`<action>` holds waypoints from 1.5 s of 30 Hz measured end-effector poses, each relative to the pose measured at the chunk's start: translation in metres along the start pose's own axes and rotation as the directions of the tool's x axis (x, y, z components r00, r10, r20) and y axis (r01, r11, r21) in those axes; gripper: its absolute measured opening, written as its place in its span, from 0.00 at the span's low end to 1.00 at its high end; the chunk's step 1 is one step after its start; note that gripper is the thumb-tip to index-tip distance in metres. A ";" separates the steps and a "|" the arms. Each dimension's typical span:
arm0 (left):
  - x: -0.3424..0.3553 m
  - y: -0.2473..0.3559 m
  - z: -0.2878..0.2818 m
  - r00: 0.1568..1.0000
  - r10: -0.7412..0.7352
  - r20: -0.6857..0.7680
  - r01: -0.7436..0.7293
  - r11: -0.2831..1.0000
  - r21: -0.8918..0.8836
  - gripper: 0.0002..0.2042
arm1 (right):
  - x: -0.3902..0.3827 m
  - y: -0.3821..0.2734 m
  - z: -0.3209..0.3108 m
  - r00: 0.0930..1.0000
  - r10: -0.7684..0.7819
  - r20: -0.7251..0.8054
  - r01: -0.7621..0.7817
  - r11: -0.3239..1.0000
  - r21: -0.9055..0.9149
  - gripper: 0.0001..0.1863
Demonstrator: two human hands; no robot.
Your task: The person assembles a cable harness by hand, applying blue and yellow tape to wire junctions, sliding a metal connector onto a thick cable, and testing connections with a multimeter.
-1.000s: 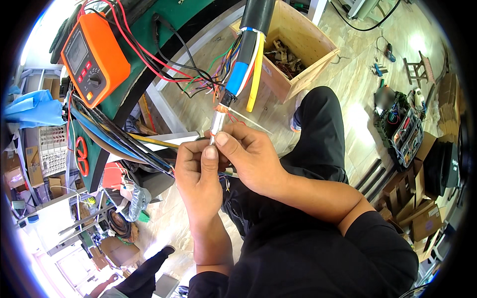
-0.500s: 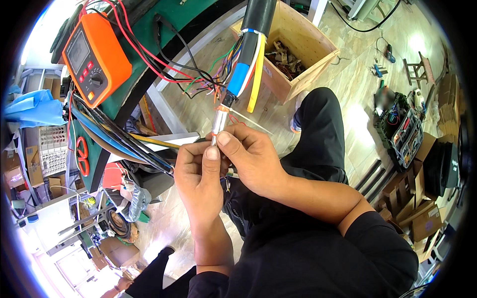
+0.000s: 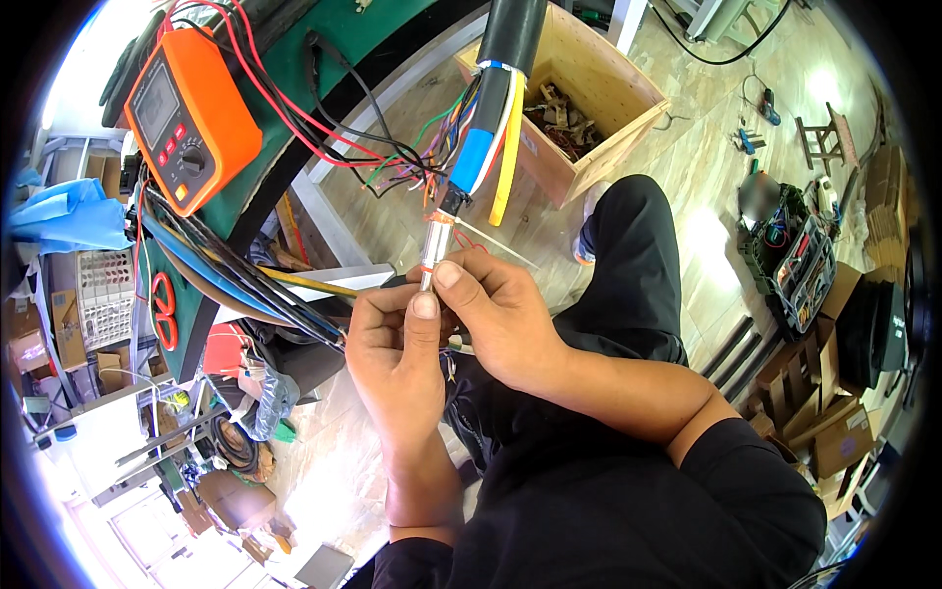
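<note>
A silver metal connector (image 3: 437,242) with a red ring hangs at the end of a thick black cable (image 3: 506,34), whose blue, white and yellow inner wires (image 3: 507,167) fan out. My left hand (image 3: 392,353) pinches the connector's lower tip, thumb up. My right hand (image 3: 500,319) grips it just beside that, its thumb against the red ring. Thin coloured wires (image 3: 402,157) splay out left of the connector. An orange meter (image 3: 191,118) with red and black leads lies on the green bench top (image 3: 285,49) at upper left.
A cable bundle (image 3: 240,270) runs along the bench edge, with red-handled scissors (image 3: 163,309) nearby. A wooden crate (image 3: 628,79) of scrap stands on the floor ahead. A tool case (image 3: 800,285), cardboard boxes (image 3: 839,437) and a small stool (image 3: 824,137) are at right.
Both hands and the connector have shifted very slightly toward the right and down, grip unchanged. The other person's dark-clad legs at lower left have moved mostly out of sight.
</note>
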State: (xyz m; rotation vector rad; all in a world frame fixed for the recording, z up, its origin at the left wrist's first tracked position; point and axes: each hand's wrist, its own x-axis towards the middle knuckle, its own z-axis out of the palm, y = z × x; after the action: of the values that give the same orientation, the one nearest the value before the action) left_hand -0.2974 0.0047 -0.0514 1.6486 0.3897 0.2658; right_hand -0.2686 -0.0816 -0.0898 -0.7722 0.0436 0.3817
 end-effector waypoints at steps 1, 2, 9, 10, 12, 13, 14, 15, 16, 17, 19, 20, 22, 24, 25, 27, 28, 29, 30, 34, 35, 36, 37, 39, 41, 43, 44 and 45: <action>0.000 0.000 0.001 1.000 0.008 -0.005 -0.008 1.000 0.016 0.11 | 0.000 -0.001 0.000 1.000 0.005 0.000 -0.005 1.000 -0.006 0.18; -0.001 0.001 0.001 1.000 0.015 -0.010 -0.015 0.999 0.032 0.11 | 0.000 -0.002 0.000 1.000 0.009 0.000 -0.009 1.000 -0.013 0.18; -0.001 -0.003 0.000 0.999 0.039 -0.035 -0.038 0.998 0.051 0.09 | 0.000 0.000 -0.002 1.000 0.016 -0.003 -0.016 1.000 -0.027 0.18; -0.001 -0.004 0.000 0.999 0.040 -0.034 -0.039 0.998 0.039 0.09 | 0.000 0.000 -0.001 1.000 0.017 -0.010 -0.018 1.000 -0.023 0.18; -0.001 -0.006 -0.002 0.999 0.041 -0.032 -0.040 0.999 0.014 0.08 | 0.000 -0.001 -0.002 0.999 0.044 0.001 -0.044 0.998 -0.046 0.18; -0.001 -0.007 -0.002 0.998 0.051 -0.030 -0.050 0.998 0.025 0.08 | -0.001 -0.003 -0.005 0.997 0.069 0.020 -0.067 0.995 -0.073 0.19; -0.001 -0.007 -0.003 0.998 0.061 -0.027 -0.060 0.998 0.037 0.08 | -0.001 -0.004 -0.007 0.995 0.094 0.038 -0.090 0.991 -0.101 0.20; -0.001 -0.008 -0.003 0.997 0.071 -0.024 -0.070 0.996 0.048 0.08 | -0.001 -0.002 -0.008 0.995 0.087 0.039 -0.084 0.992 -0.090 0.19; 0.000 -0.007 -0.002 0.997 0.075 -0.025 -0.074 0.996 0.041 0.08 | 0.000 0.001 -0.010 0.996 0.080 0.040 -0.077 0.994 -0.081 0.19; 0.000 -0.007 -0.001 0.997 0.078 -0.026 -0.077 0.996 0.033 0.08 | 0.001 0.003 -0.011 0.996 0.073 0.041 -0.070 0.995 -0.072 0.18; 0.000 -0.006 -0.001 0.995 0.097 -0.027 -0.096 0.994 0.045 0.08 | 0.000 0.001 -0.010 0.996 0.079 0.039 -0.077 0.996 -0.049 0.17; 0.000 -0.005 -0.002 0.993 0.113 -0.028 -0.111 0.992 0.064 0.09 | 0.000 0.001 -0.010 0.996 0.083 0.041 -0.081 0.996 -0.036 0.16; 0.000 -0.005 -0.003 0.992 0.126 -0.032 -0.123 0.990 0.074 0.09 | 0.001 0.000 -0.010 0.996 0.069 0.051 -0.068 0.997 -0.027 0.16; 0.001 -0.007 -0.002 0.992 0.121 -0.039 -0.119 0.991 0.056 0.09 | 0.002 0.001 -0.011 0.997 0.062 0.052 -0.061 0.998 -0.028 0.15; 0.001 -0.007 -0.002 0.993 0.115 -0.038 -0.113 0.992 0.055 0.09 | 0.003 0.002 -0.012 0.997 0.064 0.050 -0.062 0.998 -0.031 0.15; 0.002 -0.006 -0.002 0.994 0.103 -0.038 -0.101 0.993 0.055 0.09 | 0.004 0.003 -0.013 0.997 0.061 0.046 -0.060 0.998 -0.027 0.14; 0.002 -0.006 -0.002 0.995 0.089 -0.037 -0.087 0.995 0.046 0.10 | 0.004 0.003 -0.013 0.997 0.058 0.042 -0.057 0.998 -0.020 0.14; 0.001 -0.005 -0.002 0.997 0.075 -0.037 -0.073 0.997 0.037 0.10 | 0.005 0.004 -0.012 0.998 0.055 0.038 -0.054 0.998 -0.013 0.14; 0.002 -0.004 -0.002 0.998 0.061 -0.036 -0.060 0.998 0.028 0.11 | 0.005 0.002 -0.010 0.998 0.062 0.022 -0.062 0.998 0.026 0.14; 0.004 -0.009 -0.003 1.000 -0.010 -0.018 0.009 0.999 -0.046 0.13 | 0.004 -0.001 -0.010 0.996 0.087 0.038 -0.090 0.993 0.080 0.14; 0.005 -0.007 0.000 1.000 -0.029 -0.010 0.028 0.996 -0.079 0.13 | 0.004 0.000 -0.013 0.994 0.089 0.058 -0.093 0.994 0.065 0.14; 0.006 -0.006 0.002 0.999 -0.048 -0.002 0.047 0.992 -0.113 0.13 | 0.004 0.000 -0.014 0.995 0.084 0.057 -0.088 0.995 0.056 0.14; 0.007 -0.006 0.001 0.998 -0.054 0.014 0.056 0.991 -0.122 0.13 | 0.004 0.000 -0.015 0.995 0.081 0.060 -0.084 0.995 0.051 0.14; 0.010 -0.006 -0.002 0.997 -0.067 0.047 0.073 0.987 -0.141 0.14 | 0.005 0.001 -0.016 0.995 0.068 0.070 -0.070 0.997 0.029 0.15; 0.010 -0.004 -0.001 0.998 -0.067 0.017 0.068 0.991 -0.118 0.13 | 0.007 0.005 -0.018 0.994 0.053 0.096 -0.054 0.999 -0.002 0.15; 0.011 -0.004 0.000 0.997 -0.072 0.004 0.072 0.992 -0.108 0.13 | 0.007 0.004 -0.018 0.999 0.013 0.044 -0.007 0.993 -0.121 0.12; 0.011 -0.004 0.000 0.997 -0.077 0.006 0.077 0.991 -0.110 0.12 | 0.007 0.003 -0.019 1.000 -0.011 0.019 0.014 0.983 -0.183 0.11; 0.011 -0.004 0.001 0.997 -0.083 0.008 0.083 0.990 -0.113 0.12 | 0.005 0.002 -0.023 0.999 -0.025 0.020 0.029 0.968 -0.249 0.11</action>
State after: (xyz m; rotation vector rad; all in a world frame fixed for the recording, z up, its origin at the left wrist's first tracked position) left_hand -0.2874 0.0091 -0.0563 1.5180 0.4320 0.2185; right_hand -0.2618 -0.0943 -0.1082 -1.0171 -0.0319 0.3718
